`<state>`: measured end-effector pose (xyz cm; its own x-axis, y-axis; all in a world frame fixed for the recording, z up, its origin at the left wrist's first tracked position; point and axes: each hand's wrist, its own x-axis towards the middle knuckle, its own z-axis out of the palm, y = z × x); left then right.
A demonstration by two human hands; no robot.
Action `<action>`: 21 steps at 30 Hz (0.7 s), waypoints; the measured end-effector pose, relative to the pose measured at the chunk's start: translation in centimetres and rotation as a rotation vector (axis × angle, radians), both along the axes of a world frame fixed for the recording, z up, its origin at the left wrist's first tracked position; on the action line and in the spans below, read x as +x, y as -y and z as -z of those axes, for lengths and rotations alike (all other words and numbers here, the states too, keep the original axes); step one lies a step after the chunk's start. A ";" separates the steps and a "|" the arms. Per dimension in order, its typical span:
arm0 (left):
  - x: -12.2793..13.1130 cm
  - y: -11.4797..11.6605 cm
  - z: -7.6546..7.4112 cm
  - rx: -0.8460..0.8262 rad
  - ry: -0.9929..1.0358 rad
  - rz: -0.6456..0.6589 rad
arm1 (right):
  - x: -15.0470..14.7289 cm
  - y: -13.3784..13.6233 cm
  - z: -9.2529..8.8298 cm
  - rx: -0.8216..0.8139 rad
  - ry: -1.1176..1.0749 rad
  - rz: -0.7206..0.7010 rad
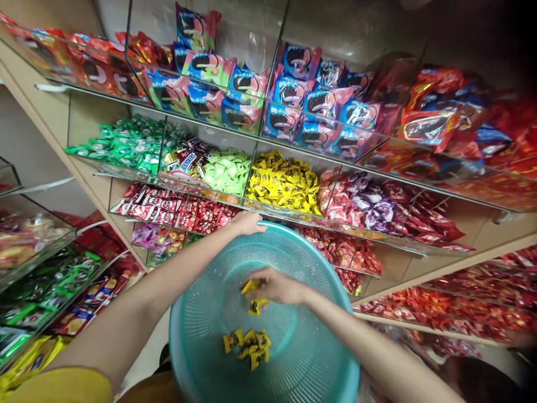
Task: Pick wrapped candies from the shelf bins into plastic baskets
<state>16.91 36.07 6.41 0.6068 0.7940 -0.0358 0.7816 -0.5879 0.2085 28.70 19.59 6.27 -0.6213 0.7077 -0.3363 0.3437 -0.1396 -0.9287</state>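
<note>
A large round teal plastic basket (331,341) with mesh walls is tilted so that I look down into it. My left hand (250,222) is closed on its far rim, close to the shelf front. Inside the basket, my right hand (280,285) has its fingers curled around yellow-wrapped candies (257,306), partly hidden by the fingers. Several more yellow candies (251,346) lie in a small cluster on the basket's inside, below that hand. Just beyond the rim, a shelf compartment is heaped with matching yellow candies (285,182).
Clear-fronted shelves rise ahead, with blue and pink snack packs (316,103) on top. Green-wrapped candies (130,140), Snickers bars (191,159) and purple-and-white candies (369,201) fill the middle row. More shelves (42,274) stand at the left, and red packets (444,308) lie at the lower right.
</note>
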 end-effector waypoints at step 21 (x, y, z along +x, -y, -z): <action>-0.4 0.1 -0.1 0.017 0.000 0.014 | 0.0 3.1 2.9 0.267 0.430 -0.368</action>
<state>16.50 35.97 6.50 0.6176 0.7862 -0.0223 0.7734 -0.6020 0.1984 28.66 16.47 3.33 -0.6889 0.5669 -0.4516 0.6757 0.2768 -0.6833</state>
